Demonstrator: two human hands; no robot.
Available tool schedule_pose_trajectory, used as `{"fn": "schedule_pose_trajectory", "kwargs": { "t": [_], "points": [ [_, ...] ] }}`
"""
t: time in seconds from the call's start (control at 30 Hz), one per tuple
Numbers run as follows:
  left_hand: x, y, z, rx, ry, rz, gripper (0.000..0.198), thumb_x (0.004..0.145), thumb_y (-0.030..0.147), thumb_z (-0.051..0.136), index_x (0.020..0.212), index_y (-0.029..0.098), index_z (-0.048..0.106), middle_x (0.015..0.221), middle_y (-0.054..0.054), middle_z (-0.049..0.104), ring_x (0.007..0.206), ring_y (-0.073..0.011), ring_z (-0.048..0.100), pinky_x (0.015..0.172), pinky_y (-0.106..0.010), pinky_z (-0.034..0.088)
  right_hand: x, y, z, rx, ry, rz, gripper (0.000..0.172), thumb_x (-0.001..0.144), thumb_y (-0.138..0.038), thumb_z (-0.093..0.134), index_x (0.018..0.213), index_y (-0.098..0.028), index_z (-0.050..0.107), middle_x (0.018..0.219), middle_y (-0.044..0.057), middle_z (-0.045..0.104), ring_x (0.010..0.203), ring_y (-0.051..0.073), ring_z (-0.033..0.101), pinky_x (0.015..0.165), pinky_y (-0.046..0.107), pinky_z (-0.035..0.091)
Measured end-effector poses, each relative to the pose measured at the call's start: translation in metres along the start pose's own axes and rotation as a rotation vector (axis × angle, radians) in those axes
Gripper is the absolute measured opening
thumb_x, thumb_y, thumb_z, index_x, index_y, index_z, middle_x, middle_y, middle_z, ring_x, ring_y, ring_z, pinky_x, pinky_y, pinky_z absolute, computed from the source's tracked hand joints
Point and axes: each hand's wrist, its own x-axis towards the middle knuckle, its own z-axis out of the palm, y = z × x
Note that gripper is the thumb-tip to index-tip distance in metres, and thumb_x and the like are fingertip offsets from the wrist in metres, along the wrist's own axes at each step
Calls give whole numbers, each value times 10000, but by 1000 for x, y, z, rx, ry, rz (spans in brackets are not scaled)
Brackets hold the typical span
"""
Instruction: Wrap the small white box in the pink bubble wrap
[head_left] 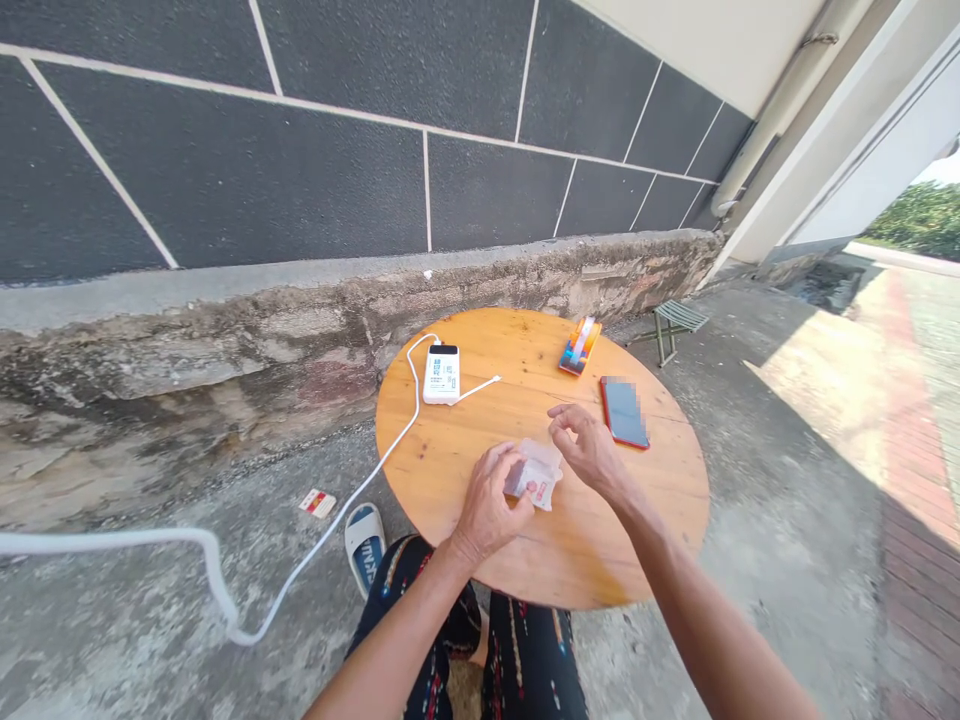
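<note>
A small clear plastic packet (pixel 540 474) with red print lies near the middle of the round wooden table (pixel 420 470). My left hand (pixel 493 500) holds its left side between thumb and fingers. Just right of and above the packet is my right hand (pixel 585 445), its thumb and index finger pinched together; whatever is between them, if anything, is too small to make out. A white power bank (pixel 442 375) with a cable sits at the table's back left. To the right lie a phone (pixel 625 412) with a red edge and an orange and blue box (pixel 580 346).
A white cable (pixel 337 520) runs off the table's left side across the floor. On the ground are a red and white pack (pixel 318 503) and a slipper (pixel 365 550). A folding stool (pixel 679 318) stands behind right. A dark tiled wall (pixel 300 180) rises behind the table.
</note>
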Motion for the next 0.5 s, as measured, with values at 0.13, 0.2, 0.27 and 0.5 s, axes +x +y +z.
{"fn": "schedule_pose_trajectory", "kwargs": {
  "t": [0.13, 0.2, 0.27, 0.5],
  "points": [
    [0, -1, 3, 33, -5, 21, 482, 686, 93, 559, 1148, 215, 493, 1202, -91, 546, 1148, -238, 491, 1002, -398, 391, 20, 9, -6, -49, -5, 19, 138, 754, -200, 466, 666, -181, 570, 992, 85, 657, 907, 191, 614, 706, 282, 461],
    [0, -1, 4, 64, 2, 12, 551, 694, 78, 534, 1221, 219, 452, 1187, -94, 553, 1133, -240, 496, 987, -408, 395, 31, 13, -8, -119, -31, 15, 136, 750, -176, 463, 677, -179, 578, 1012, 83, 656, 934, 188, 613, 728, 276, 462],
    [0, -1, 4, 97, -12, 21, 631, 707, 67, 512, 1305, 225, 387, 1210, -98, 541, 1145, -245, 482, 992, -419, 385, 41, 16, -8, -193, -49, 20, 133, 755, -164, 463, 695, -177, 581, 1044, 78, 653, 952, 183, 610, 745, 265, 456],
    [0, 3, 1, 183, -115, 91, 582, 684, 38, 505, 1227, 245, 480, 1196, -84, 515, 1139, -246, 459, 983, -412, 382, 70, 29, -2, -386, -146, 91, 158, 774, -146, 448, 682, -159, 576, 871, 78, 670, 765, 169, 613, 646, 232, 396]
  ]
}}
